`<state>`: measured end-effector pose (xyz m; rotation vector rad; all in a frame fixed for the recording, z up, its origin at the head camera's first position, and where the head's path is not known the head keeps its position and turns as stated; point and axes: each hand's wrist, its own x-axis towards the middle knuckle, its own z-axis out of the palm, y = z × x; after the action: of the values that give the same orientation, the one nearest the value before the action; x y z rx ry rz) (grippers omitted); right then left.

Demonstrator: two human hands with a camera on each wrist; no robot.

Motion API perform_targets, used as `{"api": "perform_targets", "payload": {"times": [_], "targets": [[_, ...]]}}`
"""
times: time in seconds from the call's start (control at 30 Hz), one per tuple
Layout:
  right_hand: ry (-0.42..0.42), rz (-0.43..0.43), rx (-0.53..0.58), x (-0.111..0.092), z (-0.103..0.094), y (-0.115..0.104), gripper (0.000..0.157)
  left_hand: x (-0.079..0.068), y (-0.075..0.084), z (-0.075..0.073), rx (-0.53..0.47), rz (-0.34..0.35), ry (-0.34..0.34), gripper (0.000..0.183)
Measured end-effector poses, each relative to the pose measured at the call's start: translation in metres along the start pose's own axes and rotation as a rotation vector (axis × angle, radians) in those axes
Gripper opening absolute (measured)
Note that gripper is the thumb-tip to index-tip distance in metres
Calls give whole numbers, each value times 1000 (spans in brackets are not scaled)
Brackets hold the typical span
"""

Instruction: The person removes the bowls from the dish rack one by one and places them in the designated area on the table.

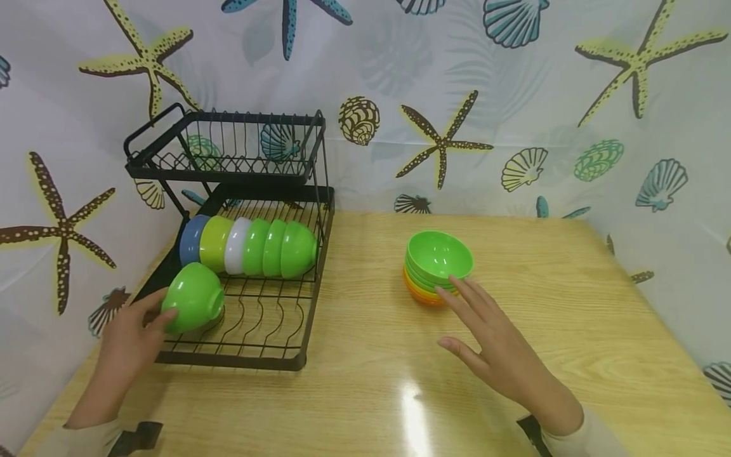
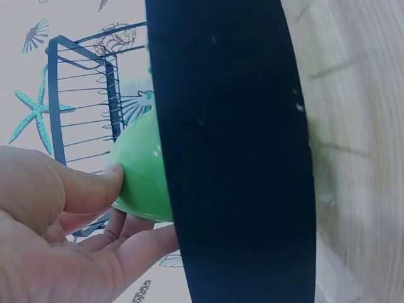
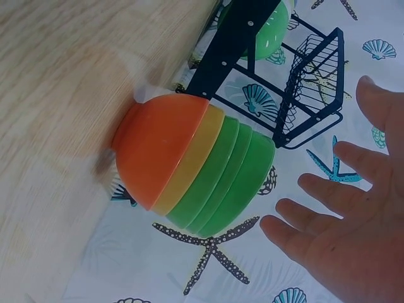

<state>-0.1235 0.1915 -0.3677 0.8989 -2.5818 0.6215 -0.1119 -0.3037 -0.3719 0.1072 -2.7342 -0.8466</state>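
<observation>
1. The tabletop [image 1: 365,374] is the broadest thing here, its far edge running along a printed cloth [image 1: 388,57].
2. A black dish rack [image 1: 240,362] stands by the tabletop's left edge.
3. Inside its lower level, a row of bowls [image 1: 251,247] lies on its side, bases toward the rack's right edge (blue, yellow-green, white, then three green).
4. A stack of bowls [image 1: 438,260] sits upright nearer the tabletop's far edge than its front, right of the rack; orange is lowest, green on top.
5. The right hand [image 1: 491,339] holds nothing, fingers spread, just beside the stack and well apart from the rack.
6. The left hand [image 1: 134,330] pinches a green bowl [image 1: 195,298] between thumb and fingers at the rack's left front. The bowl lies right of that hand, tipped, its axis roughly left-to-right like the row's, base facing right. Whether it touches the wires, I cannot tell.
</observation>
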Motion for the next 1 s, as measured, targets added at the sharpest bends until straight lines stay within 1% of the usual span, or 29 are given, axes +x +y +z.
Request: {"api": "perform_targets", "payload": {"times": [0.17,0.3,0.43,0.53,0.63,0.77,0.9,1.0], "targets": [[3,-5,0,0,1,0,72,-2,6,-1,-50,40,7,43],[-3,-2,-2,0,2,-1,71,-3,11,-1,-64,83,42,43],[-3,-6,-5,0,2,-1,70,-5,20,0,-72,127,64,42],[3,-14,-7,1,2,-1,70,-7,29,0,-77,156,63,41],[7,-18,-5,1,2,-1,70,-10,38,1,-83,208,72,40],[7,-24,-1,2,2,-1,70,-14,51,4,-119,292,87,44],[8,-28,0,2,3,-1,69,-18,65,7,-156,352,89,45],[6,-29,-2,2,3,-1,69,-19,73,9,-157,420,117,46]]}}
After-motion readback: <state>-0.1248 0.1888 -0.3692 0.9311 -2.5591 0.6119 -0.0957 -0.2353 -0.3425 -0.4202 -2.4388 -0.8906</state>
